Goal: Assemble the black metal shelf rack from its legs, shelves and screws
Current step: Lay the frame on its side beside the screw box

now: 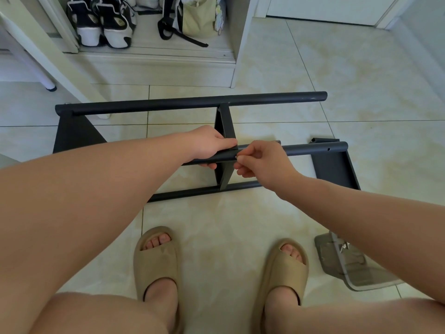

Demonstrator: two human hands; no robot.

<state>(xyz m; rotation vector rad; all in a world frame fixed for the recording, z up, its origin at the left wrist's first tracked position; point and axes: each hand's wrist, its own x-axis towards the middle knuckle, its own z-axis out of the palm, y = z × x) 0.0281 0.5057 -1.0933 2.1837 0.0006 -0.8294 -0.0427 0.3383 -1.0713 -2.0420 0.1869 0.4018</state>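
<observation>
Two bare knees fill the bottom edge, and just beyond them two feet in tan slippers (157, 261) stand on the floor (216, 225), which is pale glossy tile with thin grout lines. Beside the right foot lies one clear plastic tray (354, 268) with a few small metal bits in it.

Past the feet the black rack (226, 121) lies on its side on the tiles. Three round legs show, running left to right: one far (192, 102), one in the middle (313, 150) and one near (187, 192). Three flat shelves show as well: one at the left end (74, 133), one in the middle edge-on, one at the right end (337, 169).

At the middle leg, the left hand (207, 145) is wrapped around the tube. Touching it, the right hand (262, 160) pinches something small against the same tube; what it is cannot be told.

Behind stands a white cabinet (240, 44), open at the bottom, holding black-and-white shoes (103, 25) and one green bag (199, 18).
</observation>
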